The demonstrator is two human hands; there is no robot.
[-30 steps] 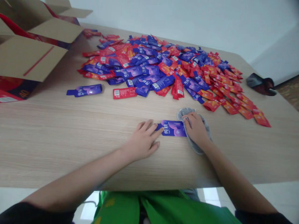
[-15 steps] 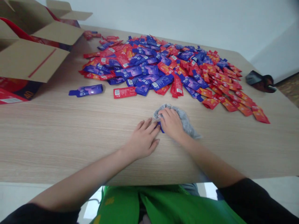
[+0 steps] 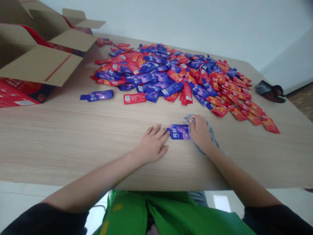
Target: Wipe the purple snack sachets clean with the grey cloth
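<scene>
A purple pouch (image 3: pixel 180 132) with white lettering lies flat on the table (image 3: pixel 73 147), its narrow neck to the left. My left hand (image 3: pixel 153 145) rests palm down with fingers spread, the fingertips pressing on that neck. In my right hand (image 3: pixel 200 133) is a bunched grey cloth (image 3: pixel 214 138), held against the pouch's right end. The cloth and fingers hide that end.
A broad heap of red and purple pouches (image 3: pixel 158 76) spreads along the back. Nearer lie a single purple pouch (image 3: pixel 97 95) and a red pouch (image 3: pixel 134 98). Open cardboard boxes (image 3: pixel 63 65) stand at left; a dark object (image 3: pixel 270 91) sits far right.
My right hand has slid the cloth rightward along the pouch, uncovering its printed front. The left hand stays on the neck. The whole view has shifted slightly.
</scene>
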